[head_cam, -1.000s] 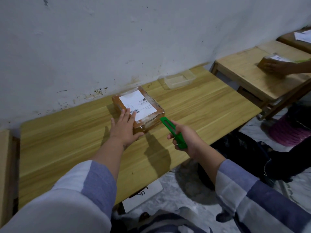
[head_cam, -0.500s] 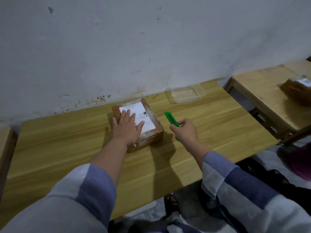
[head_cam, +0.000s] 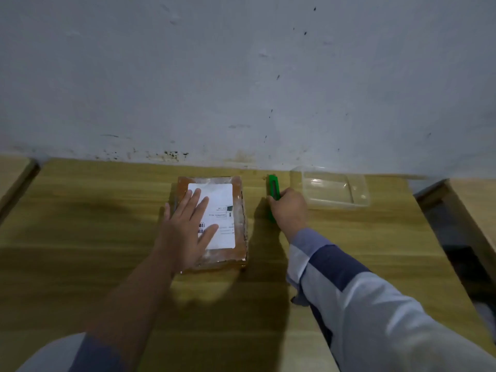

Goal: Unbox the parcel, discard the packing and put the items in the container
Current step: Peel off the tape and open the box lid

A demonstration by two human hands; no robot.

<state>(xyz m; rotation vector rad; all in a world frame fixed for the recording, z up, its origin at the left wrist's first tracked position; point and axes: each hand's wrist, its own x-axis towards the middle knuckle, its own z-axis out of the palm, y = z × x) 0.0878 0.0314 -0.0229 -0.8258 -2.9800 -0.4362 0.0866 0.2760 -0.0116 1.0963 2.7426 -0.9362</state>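
A brown taped parcel [head_cam: 237, 210] with a white shipping label lies flat on the wooden table [head_cam: 80, 237], close to the wall. My left hand [head_cam: 188, 226] rests flat on top of the parcel, fingers spread over the label. My right hand [head_cam: 288, 210] is to the right of the parcel and grips a green box cutter [head_cam: 273, 187], whose tip points toward the wall. A clear plastic container [head_cam: 335, 189] stands empty just right of that hand, against the wall.
A grey stained wall [head_cam: 241, 76] rises directly behind the table. Another wooden table edge [head_cam: 472, 205] shows at the right across a dark gap, and one more [head_cam: 16, 173] at the far left.
The view has swung to face the table squarely. My left hand slid from the parcel's near corner up onto its label. My right hand carried the cutter forward, beside the parcel's right edge.
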